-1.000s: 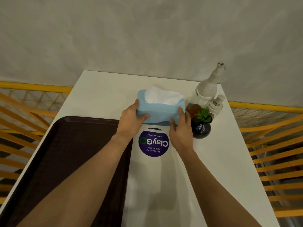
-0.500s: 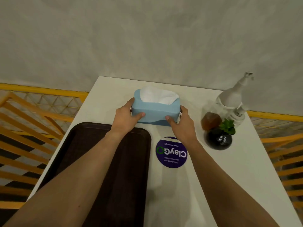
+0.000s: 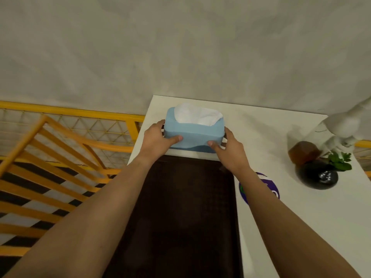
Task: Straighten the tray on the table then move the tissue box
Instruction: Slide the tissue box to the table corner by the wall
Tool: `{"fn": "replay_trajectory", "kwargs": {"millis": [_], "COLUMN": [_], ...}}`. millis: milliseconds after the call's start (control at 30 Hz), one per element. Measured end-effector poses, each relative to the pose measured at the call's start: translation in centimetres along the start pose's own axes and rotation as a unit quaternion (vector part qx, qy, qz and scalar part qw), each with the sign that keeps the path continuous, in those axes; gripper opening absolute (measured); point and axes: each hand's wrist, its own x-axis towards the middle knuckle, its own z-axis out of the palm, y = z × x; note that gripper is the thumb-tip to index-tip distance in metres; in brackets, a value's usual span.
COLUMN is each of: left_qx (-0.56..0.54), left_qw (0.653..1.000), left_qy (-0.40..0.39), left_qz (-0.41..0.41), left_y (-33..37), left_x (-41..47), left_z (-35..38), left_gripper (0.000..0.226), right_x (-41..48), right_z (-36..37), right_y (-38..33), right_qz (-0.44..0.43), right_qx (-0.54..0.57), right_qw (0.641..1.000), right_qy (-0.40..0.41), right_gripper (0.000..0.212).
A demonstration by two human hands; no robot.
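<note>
1. I have the tissue box (image 3: 193,135) clamped between both hands: my left hand (image 3: 159,140) grips its 9 o'clock end with the thumb across the front face, and my right hand (image 3: 228,149) grips the 3 o'clock end the same way. The box sits at the 12 o'clock end of the tabletop (image 3: 267,129), just beyond the far edge of the tray (image 3: 186,207); I cannot tell whether its base is touching the surface or held just clear.

2. The tray lies lengthways under my forearms, squared to the 9 o'clock edge of the tabletop, so I judge the straightening done and the box move under way.

3. What worries me most is the corner. The box is close to the tabletop's 9 o'clock edge, and beyond it is only the yellow railing (image 3: 70,112). Pushing it further that way could drop it off.

4. The grip is a squeeze on soft-looking sides. Too much pressure could dent the box; too little and it slips. The loose tissue (image 3: 197,115) standing out of the top could snag or pull out.

5. At 3 o'clock stand a white spray bottle (image 3: 345,127), an amber jar (image 3: 303,152) and a black plant pot (image 3: 317,176), well apart from the box. A purple sticker (image 3: 261,187) lies beside the tray under my right forearm. Nothing blocks the box where it is now.
</note>
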Motion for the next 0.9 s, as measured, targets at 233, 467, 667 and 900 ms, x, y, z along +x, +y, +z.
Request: {"fn": "replay_trajectory", "kwargs": {"millis": [233, 467, 667, 900], "left_qx": [-0.020, -0.011, -0.032, -0.065], "left_qw": [1.000, 1.000, 0.999, 0.997], "left_qy": [0.000, -0.004, -0.025, -0.031], "left_qz": [0.008, 0.029, 0.021, 0.033], "left_y": [-2.9, -5.5, -6.4, -6.9], "left_x": [0.2, 0.9, 1.2, 3.1], "left_z": [-4.5, -7.4, -7.3, -6.3], "left_gripper": [0.068, 0.072, 0.089, 0.082], "right_x": [-0.1, -0.4, -0.5, 1.5], "right_z": [4.2, 6.8, 7.3, 7.2], "right_y": [-2.8, -4.7, -5.6, -4.9], "right_qz": [-0.006, -0.017, -0.030, -0.017], "right_qx": [-0.007, -0.021, -0.012, -0.013], "right_qw": [1.000, 1.000, 0.999, 1.000], "right_qy": [-0.003, -0.011, -0.008, -0.011], "right_gripper": [0.072, 0.070, 0.070, 0.076]}}
